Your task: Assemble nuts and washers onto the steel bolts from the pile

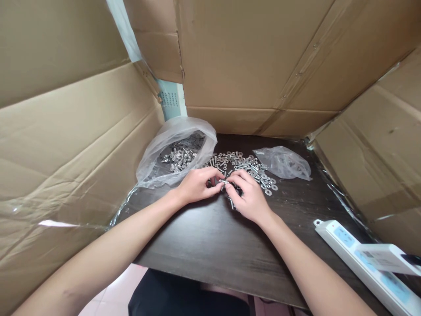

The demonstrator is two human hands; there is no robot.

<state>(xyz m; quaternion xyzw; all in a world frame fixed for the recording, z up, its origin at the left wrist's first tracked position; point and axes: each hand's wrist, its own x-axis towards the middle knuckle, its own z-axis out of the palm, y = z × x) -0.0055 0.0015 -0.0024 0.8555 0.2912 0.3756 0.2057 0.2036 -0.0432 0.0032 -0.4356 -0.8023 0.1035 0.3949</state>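
Observation:
Between my hands is a small metal bolt (224,181), gripped from both ends by the fingertips. My left hand (200,183) pinches its left end with thumb and forefinger. On the other end, my right hand (248,195) closes its thumb and fingers. Whether a washer or nut sits on the bolt is too small to tell. Behind the hands lies a loose spread of bolts, nuts and washers (268,192). An open clear plastic bag (154,162) at the left holds many assembled bolts (180,159). Some bolts under my right hand are partly hidden.
A crumpled clear plastic bag (283,163) lies at the back right of the dark table (204,237). Cardboard walls (237,57) enclose the left, back and right. A white power strip (358,259) with a plugged-in adapter (383,258) sits at the right front.

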